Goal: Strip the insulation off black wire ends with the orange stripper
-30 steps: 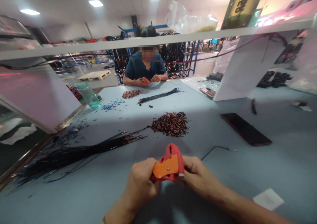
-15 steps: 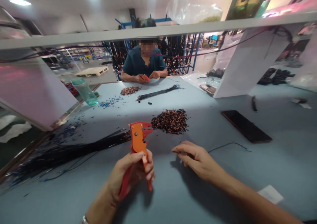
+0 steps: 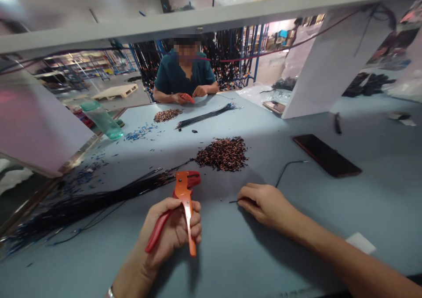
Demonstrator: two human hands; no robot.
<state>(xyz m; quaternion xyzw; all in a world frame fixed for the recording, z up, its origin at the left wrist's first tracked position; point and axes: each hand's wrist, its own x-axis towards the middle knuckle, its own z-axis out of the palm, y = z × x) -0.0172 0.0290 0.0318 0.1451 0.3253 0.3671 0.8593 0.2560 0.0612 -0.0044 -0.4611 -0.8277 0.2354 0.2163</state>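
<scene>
So on the counter (image 3: pixel 227 263) I've got a fat bundle of black wires (image 3: pixel 108 201) off left, a heap of coppery bits (image 3: pixel 222 154) further out, and my left hand (image 3: pixel 174 228) wrapped round an orange-and-red wire stripper (image 3: pixel 182 184), handles apart. My right hand (image 3: pixel 263 203) is pinching one black wire (image 3: pixel 285 166) to the stripper's right, short end (image 3: pixel 234 201) poking toward it. Can't tell if that end's bare, but I'd guess I'm lining up a strip, so next calls for steering it in straight.
</scene>
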